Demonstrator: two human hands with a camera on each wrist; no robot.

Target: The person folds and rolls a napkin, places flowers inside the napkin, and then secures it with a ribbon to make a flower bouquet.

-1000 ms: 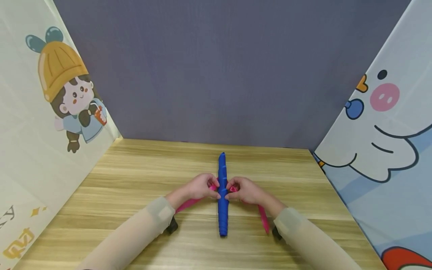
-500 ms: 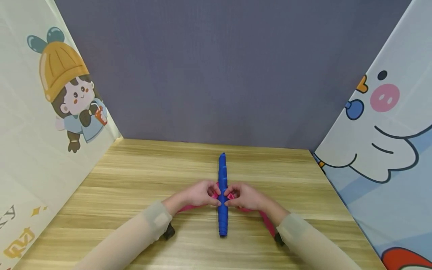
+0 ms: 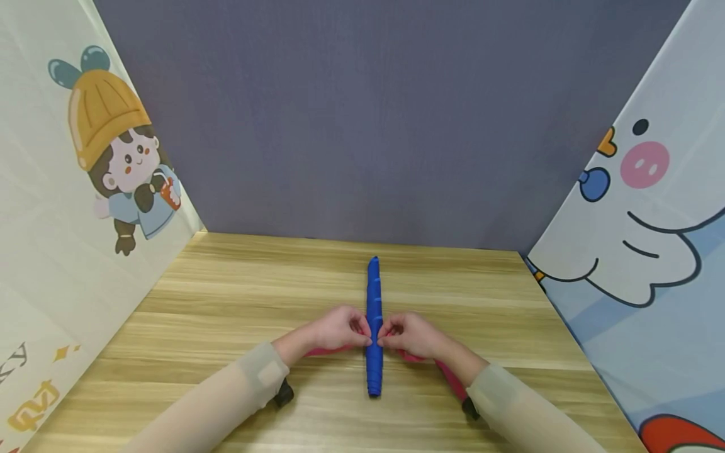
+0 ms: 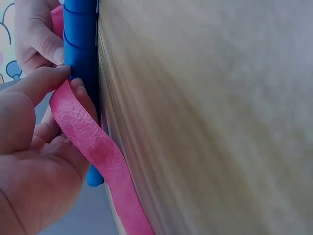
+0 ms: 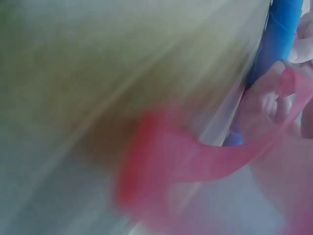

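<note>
A long, narrow blue roll with spiral edges along it lies lengthwise on the table, pointing away from me. A flat pink ribbon passes out to both sides of it. My left hand pinches the ribbon between thumb and fingers, its fingertips right at the roll's left side. From the right, my right hand pinches the other length of ribbon, fingertips at the roll's right side. In the right wrist view, the ribbon curves loosely down from the fingers. The fingers hide part of the ribbon by the roll.
The wood-grain table meets a grey back panel. Printed cartoon panels stand at the left and right. Small dark devices show beneath both wrists.
Both hands have moved toward me along the blue roll, bringing the pink ribbon with them. The fingers have drawn closer together around the ribbon. The roll stays in place.
</note>
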